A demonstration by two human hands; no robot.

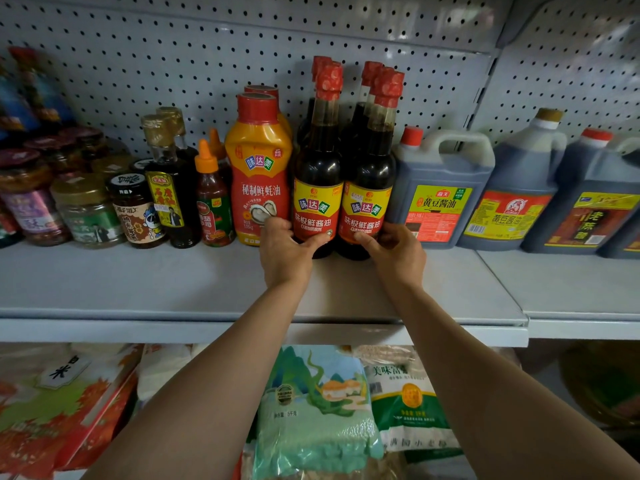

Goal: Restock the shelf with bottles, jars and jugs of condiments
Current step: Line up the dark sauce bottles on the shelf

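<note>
Nearest the viewer, below both forearms, bags of rice [311,403] lie on the lower shelf. Above them, the left hand [285,252] curls around the base of one dark soy sauce bottle [318,174], thumb across the lower label and fingers wrapping its far left side. The right hand [394,252] grips the matching soy sauce bottle beside it [369,181] in the same way, low on the label. Both bottles stand upright on the grey shelf [138,278], touching each other, in front of more of their kind; four or five red caps show in all, though the rear ones overlap too much to count surely. These look like glass, so likely heavy, rigid, smooth and breakable; holding low on the wide body, as now, seems steadier than the narrow neck. Just left of the left hand stands a yellow and red oyster sauce squeeze bottle [259,168], a second behind it. Further left are two orange-tipped chilli sauce bottles [213,199], two gold-capped sesame oil bottles [169,181], then a cluster of jars [86,209], too blurred to count. Right of the right hand stand three dark jugs [440,192] with handles. Behind everything runs a pegboard back panel [242,39].
</note>
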